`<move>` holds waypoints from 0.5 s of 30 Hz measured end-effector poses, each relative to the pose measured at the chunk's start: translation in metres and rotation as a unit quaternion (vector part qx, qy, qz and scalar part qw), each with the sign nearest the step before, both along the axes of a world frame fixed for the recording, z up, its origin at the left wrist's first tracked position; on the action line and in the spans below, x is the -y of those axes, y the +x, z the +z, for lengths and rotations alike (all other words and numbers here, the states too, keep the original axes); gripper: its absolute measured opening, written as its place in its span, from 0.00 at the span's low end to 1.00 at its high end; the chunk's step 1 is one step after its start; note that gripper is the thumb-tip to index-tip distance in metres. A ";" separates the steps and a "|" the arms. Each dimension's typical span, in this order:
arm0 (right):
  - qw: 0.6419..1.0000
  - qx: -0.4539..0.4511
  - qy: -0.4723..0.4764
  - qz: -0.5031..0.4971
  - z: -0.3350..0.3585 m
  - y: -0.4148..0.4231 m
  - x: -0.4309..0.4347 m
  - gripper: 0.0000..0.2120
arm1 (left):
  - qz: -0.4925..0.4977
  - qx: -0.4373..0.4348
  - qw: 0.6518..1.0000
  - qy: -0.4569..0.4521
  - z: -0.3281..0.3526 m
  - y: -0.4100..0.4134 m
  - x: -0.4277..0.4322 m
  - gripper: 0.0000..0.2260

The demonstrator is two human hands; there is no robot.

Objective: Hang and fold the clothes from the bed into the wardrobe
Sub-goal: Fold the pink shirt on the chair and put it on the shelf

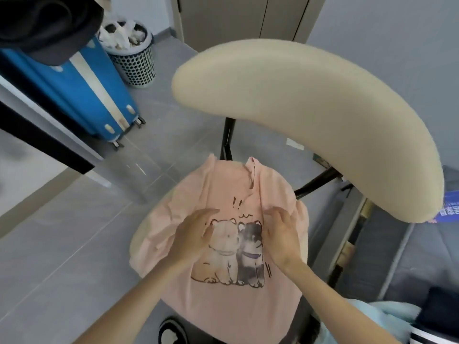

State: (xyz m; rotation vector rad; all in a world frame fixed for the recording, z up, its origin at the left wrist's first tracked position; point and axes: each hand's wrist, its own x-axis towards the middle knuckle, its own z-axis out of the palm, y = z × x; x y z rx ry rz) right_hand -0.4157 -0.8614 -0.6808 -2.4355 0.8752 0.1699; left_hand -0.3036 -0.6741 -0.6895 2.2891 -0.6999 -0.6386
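A pink T-shirt [223, 184] with a print of two cartoon animals lies spread front-up over a chair seat, its hem hanging over the front edge. My left hand [192, 234] lies flat on the shirt just left of the print, fingers straight. My right hand [280, 234] rests flat on the shirt just right of the print, fingers straight. Neither hand holds any cloth.
The chair's cream curved backrest [310, 115] rises beyond the shirt. A blue suitcase [82, 95] and a perforated laundry basket [134, 55] stand at the far left on the grey tiled floor. Light blue and dark clothes [422, 316] lie at the lower right.
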 end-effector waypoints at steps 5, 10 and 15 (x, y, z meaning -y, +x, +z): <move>0.994 -0.050 -0.044 0.090 -0.054 -0.036 -0.020 0.24 | -0.078 0.125 0.984 0.104 -0.059 -0.043 -0.021 0.17; 0.993 0.060 -0.061 0.083 -0.079 -0.051 -0.023 0.23 | -0.025 0.213 0.974 0.076 -0.078 -0.054 -0.015 0.13; 0.983 0.137 -0.029 0.118 -0.092 -0.067 -0.014 0.21 | 0.019 0.196 0.976 0.095 -0.085 -0.065 -0.005 0.15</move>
